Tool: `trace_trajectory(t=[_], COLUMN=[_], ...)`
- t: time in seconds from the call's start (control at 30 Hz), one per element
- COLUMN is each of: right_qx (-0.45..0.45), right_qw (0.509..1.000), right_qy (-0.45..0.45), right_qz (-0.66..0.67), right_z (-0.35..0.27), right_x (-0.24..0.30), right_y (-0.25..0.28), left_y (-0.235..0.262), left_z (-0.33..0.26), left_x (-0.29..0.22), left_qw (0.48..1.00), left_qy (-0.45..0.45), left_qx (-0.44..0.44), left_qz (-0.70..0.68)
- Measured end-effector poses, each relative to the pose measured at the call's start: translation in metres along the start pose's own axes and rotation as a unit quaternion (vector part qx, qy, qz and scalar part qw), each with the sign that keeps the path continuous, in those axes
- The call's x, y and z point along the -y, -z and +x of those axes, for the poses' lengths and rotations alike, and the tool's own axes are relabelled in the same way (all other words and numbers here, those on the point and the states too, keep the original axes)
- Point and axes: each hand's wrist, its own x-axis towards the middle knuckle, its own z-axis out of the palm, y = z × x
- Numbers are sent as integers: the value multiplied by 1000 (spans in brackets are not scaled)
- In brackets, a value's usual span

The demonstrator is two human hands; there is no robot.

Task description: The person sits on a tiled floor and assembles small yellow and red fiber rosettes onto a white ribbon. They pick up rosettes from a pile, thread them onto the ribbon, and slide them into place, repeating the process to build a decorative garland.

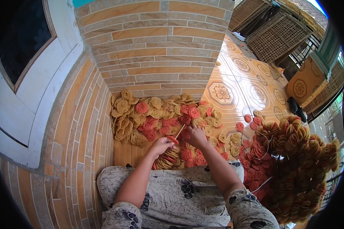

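My left hand (pixel 162 145) is closed in a pinch on a red coiled cracker (pixel 172 139), a round lacy disc of thin strands. A thin pale stick (pixel 180 131) slants up from this grip towards my right hand. Just below the left hand hangs or lies a packed row of tan and red crackers (pixel 167 158), edges showing. My right hand (pixel 197 136) is bent over red discs at the stick's right side, its fingertips seemingly closed on one; they are partly hidden. Beyond both hands spreads a heap of tan crackers (pixel 122 107) with red ones among them.
At my right stands a large mass of strung tan crackers (pixel 294 152), with loose red ones (pixel 252 164) and a white cord (pixel 262 184) beside it. A tiled wall (pixel 153 53) rises ahead and to the left. Woven racks (pixel 279 36) lean beyond the patterned floor (pixel 237 80).
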Motion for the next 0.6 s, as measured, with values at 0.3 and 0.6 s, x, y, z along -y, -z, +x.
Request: trace_trajectory(t=[0.3,0.6], right_qx=[-111,-33], right_qw=[914,837], right_qy=[-145,-149], right_qz=[361,525], right_z=[10,10], right_x=[-26,-26], right_y=[21,25], left_y=[-5,-5], left_z=[-5,-7], left_x=[-11,-13], left_qw=[999,1000], left_qy=[40,16], left_qx=[3,15], left_qz=[20,3])
